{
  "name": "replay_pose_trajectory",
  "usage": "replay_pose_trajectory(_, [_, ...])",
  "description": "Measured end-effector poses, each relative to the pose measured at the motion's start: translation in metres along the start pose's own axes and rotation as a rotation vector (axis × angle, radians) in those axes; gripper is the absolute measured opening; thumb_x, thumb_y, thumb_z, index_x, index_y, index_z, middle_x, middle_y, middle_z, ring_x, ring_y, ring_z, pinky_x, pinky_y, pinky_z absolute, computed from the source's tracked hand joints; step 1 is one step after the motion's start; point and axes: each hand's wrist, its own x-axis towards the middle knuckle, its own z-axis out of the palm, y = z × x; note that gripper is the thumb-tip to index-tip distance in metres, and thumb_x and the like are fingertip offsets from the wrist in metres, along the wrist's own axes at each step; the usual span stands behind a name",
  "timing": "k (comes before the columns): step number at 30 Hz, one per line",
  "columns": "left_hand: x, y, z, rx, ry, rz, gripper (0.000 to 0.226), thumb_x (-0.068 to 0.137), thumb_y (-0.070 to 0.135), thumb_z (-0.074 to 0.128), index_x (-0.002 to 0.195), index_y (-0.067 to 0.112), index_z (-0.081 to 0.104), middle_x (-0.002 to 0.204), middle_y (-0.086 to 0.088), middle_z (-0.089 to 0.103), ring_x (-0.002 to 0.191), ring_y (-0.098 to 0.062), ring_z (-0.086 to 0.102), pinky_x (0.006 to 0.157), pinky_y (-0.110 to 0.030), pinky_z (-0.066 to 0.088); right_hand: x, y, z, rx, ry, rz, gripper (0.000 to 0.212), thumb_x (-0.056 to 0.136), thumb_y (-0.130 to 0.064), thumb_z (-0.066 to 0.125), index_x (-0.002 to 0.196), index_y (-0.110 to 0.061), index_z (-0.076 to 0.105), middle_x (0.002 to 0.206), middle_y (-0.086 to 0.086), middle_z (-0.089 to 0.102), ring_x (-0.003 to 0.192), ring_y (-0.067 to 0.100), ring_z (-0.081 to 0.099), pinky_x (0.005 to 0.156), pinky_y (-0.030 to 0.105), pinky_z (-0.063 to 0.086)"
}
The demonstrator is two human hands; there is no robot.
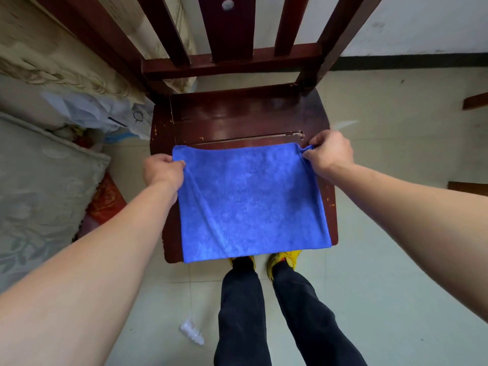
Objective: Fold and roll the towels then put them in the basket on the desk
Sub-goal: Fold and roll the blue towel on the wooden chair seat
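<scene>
We find no brand, label or readable writing anywhere. The blue towel (250, 202) is a plush, single-coloured cloth, stretched out as a rough rectangle with soft creases fanning from its 2 far corners. It hangs over the dark red wooden chair (237, 114), covering the front part of the seat, its near edge past the seat's front rim, above our yellow shoes (286, 257). Our left hand (162, 171) pinches the far left corner; our right hand (328, 154) pinches the far right corner, bunching the cloth there.
</scene>
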Motion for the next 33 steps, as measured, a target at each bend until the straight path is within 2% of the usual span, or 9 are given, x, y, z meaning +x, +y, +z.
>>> replay_pose_trajectory(5, [0.011, 0.023, -0.009, -0.088, 0.050, 0.045, 0.031, 0.082, 0.005, 0.066, 0.060, 0.022, 0.052, 0.065, 0.005, 0.055, 0.073, -0.017, 0.056, 0.069, -0.027, 0.047, 0.020, -0.018, -0.021, 0.165, 0.154, 0.027, 0.009, 0.083, -0.018, 0.063, 0.088, -0.025, 0.064, 0.098, 0.007, 0.070, 0.096, 0.027, 0.065, 0.088, 0.033, 0.052])
replay_pose_trajectory(13, [0.045, 0.080, -0.003, -0.058, 0.124, 0.085, 0.012, 0.083, 0.015, 0.066, 0.092, 0.019, 0.059, 0.096, -0.002, 0.062, 0.090, -0.017, 0.060, 0.083, -0.028, 0.054, 0.062, -0.067, -0.028, 0.370, 0.161, 0.101, 0.024, 0.081, -0.026, 0.064, 0.071, -0.027, 0.042, 0.086, 0.010, 0.065, 0.074, 0.036, 0.069, 0.068, 0.049, 0.059])
replay_pose_trajectory(15, [0.049, 0.080, 0.004, -0.130, 0.081, 0.027, 0.019, 0.086, 0.019, 0.064, 0.103, 0.013, 0.060, 0.089, -0.006, 0.066, 0.072, -0.019, 0.065, 0.062, -0.026, 0.057, 0.060, -0.068, -0.023, 0.450, 0.137, 0.175, 0.025, 0.086, -0.024, 0.063, 0.077, -0.025, 0.040, 0.086, 0.008, 0.060, 0.067, 0.035, 0.070, 0.061, 0.045, 0.060])
replay_pose_trajectory(17, [0.048, 0.081, 0.011, -0.201, 0.018, -0.050, 0.016, 0.094, 0.022, 0.056, 0.108, 0.014, 0.054, 0.072, -0.006, 0.064, 0.048, -0.015, 0.057, 0.038, -0.017, 0.044, 0.060, -0.064, -0.017, 0.516, 0.143, 0.206, 0.020, 0.089, -0.024, 0.061, 0.090, -0.022, 0.041, 0.092, 0.009, 0.060, 0.058, 0.026, 0.068, 0.057, 0.037, 0.060])
replay_pose_trajectory(20, [0.047, 0.079, 0.016, -0.283, 0.001, -0.097, 0.017, 0.098, 0.027, 0.052, 0.107, 0.012, 0.051, 0.071, -0.005, 0.064, 0.047, -0.012, 0.059, 0.038, -0.019, 0.047, 0.057, -0.059, -0.012, 0.581, 0.189, 0.160, 0.027, 0.087, -0.023, 0.062, 0.099, -0.023, 0.038, 0.096, 0.010, 0.065, 0.055, 0.018, 0.066, 0.060, 0.036, 0.060])
replay_pose_trajectory(23, [0.039, 0.075, 0.016, -0.297, 0.026, -0.022, 0.018, 0.095, 0.024, 0.055, 0.109, 0.015, 0.049, 0.075, -0.004, 0.062, 0.049, -0.013, 0.059, 0.043, -0.021, 0.051, 0.046, -0.056, -0.011, 0.508, 0.254, 0.020, 0.027, 0.084, -0.025, 0.065, 0.096, -0.024, 0.041, 0.089, -0.002, 0.059, 0.074, 0.023, 0.065, 0.069, 0.043, 0.058])
replay_pose_trajectory(26, [0.020, 0.068, 0.013, -0.234, 0.020, 0.054, 0.013, 0.092, 0.023, 0.059, 0.098, 0.018, 0.048, 0.075, -0.002, 0.060, 0.051, -0.016, 0.057, 0.043, -0.025, 0.049, 0.030, -0.045, -0.014, 0.376, 0.261, -0.075, 0.025, 0.087, -0.024, 0.064, 0.106, -0.018, 0.051, 0.102, -0.004, 0.056, 0.081, 0.017, 0.058, 0.077, 0.033, 0.051])
replay_pose_trajectory(29, [0.001, 0.041, 0.008, -0.211, 0.012, 0.050, 0.019, 0.081, 0.034, 0.065, 0.085, 0.021, 0.052, 0.077, -0.007, 0.065, 0.058, -0.026, 0.064, 0.056, -0.037, 0.057, 0.012, -0.017, -0.012, 0.354, 0.243, -0.018, 0.028, 0.087, -0.025, 0.064, 0.113, -0.017, 0.054, 0.113, -0.001, 0.058, 0.078, 0.015, 0.059, 0.079, 0.029, 0.047])
replay_pose_trajectory(33, [-0.002, -0.033, 0.010, -0.197, -0.015, -0.043, 0.027, 0.060, 0.047, 0.061, 0.070, 0.024, 0.053, 0.078, -0.015, 0.069, 0.066, -0.033, 0.067, 0.067, -0.058, 0.057, -0.021, 0.033, -0.005, 0.334, 0.171, 0.105, 0.016, 0.086, -0.023, 0.065, 0.098, -0.017, 0.057, 0.095, 0.001, 0.064, 0.088, 0.025, 0.064, 0.086, 0.035, 0.049])
